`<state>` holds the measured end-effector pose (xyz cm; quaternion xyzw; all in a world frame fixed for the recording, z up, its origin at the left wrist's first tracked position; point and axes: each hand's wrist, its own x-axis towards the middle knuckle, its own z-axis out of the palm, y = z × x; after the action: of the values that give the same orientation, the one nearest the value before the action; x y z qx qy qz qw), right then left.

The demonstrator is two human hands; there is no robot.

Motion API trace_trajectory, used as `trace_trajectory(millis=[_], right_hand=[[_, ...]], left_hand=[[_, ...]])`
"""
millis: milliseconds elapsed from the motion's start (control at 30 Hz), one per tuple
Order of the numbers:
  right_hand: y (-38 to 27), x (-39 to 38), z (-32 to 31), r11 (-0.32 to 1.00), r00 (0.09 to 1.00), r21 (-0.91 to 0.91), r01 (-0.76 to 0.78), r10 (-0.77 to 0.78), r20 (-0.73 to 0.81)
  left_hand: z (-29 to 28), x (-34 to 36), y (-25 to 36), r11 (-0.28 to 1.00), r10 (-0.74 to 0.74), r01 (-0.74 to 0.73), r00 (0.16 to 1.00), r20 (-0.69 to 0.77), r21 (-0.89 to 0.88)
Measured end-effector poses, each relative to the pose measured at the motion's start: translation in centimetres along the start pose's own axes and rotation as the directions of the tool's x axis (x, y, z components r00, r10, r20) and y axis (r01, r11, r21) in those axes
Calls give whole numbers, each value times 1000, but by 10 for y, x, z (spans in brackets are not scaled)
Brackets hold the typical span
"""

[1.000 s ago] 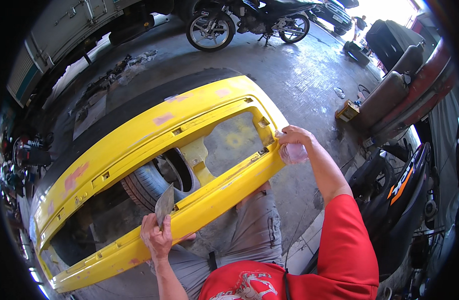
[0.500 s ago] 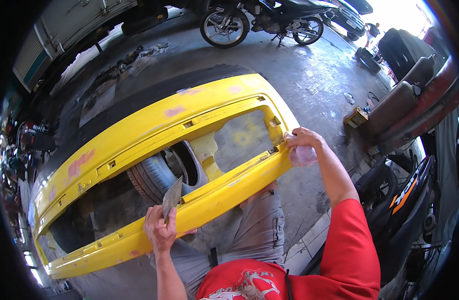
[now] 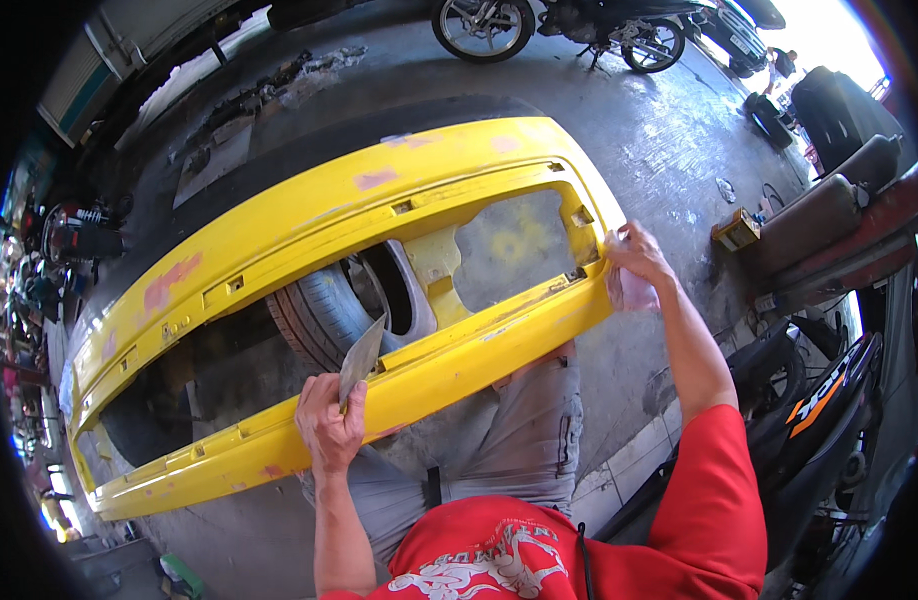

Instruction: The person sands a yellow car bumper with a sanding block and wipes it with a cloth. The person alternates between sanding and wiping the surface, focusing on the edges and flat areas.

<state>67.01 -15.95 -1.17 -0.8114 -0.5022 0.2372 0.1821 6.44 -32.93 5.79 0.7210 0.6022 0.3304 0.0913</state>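
Note:
A large yellow car bumper [image 3: 459, 355] with pinkish filler patches lies before me, across a tire [image 3: 324, 310]. My left hand [image 3: 331, 425] is closed around the lower end of a flat grey putty plate [image 3: 361, 358], which points up over the bumper's near edge. At the bumper's right end, my right hand [image 3: 639, 252] is closed on a crumpled, pale pink, see-through sheet [image 3: 633, 290]. The sheet hangs against the yellow corner; whether it is plastic or thin cloth I cannot tell.
Beyond the bumper stands a black motorcycle [image 3: 569, 28]. To the right are a small yellow box [image 3: 737, 230], brown cylinders [image 3: 814, 228] and a dark motorcycle with an orange stripe [image 3: 814, 400]. Parts and debris [image 3: 289, 85] lie on the floor at the far left. A person [image 3: 782, 68] is far off.
My right hand and the pink sheet have shifted slightly upward along the bumper's end. The whole view has moved a little; my left hand keeps its hold on the plate.

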Motion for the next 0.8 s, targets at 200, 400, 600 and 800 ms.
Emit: trace_trajectory(millis=[200,400,600,800], right_hand=[[28,-65,69,750,720,-402,526,-644,-260],[13,-57,57,796,802,-304,523,-580,-141],[22,27,52,779,759,-282,560,-619,-202],[47,190,74,526,592,-462,715,-806,-1]], left_hand=[[-1,4,3,1000,11,-11,1000,-6,4],[4,7,2,998,39,-39,999,7,45],[6,21,5,998,60,-61,996,66,11],[-2,9,-4,1000,19,-19,999,48,-11]])
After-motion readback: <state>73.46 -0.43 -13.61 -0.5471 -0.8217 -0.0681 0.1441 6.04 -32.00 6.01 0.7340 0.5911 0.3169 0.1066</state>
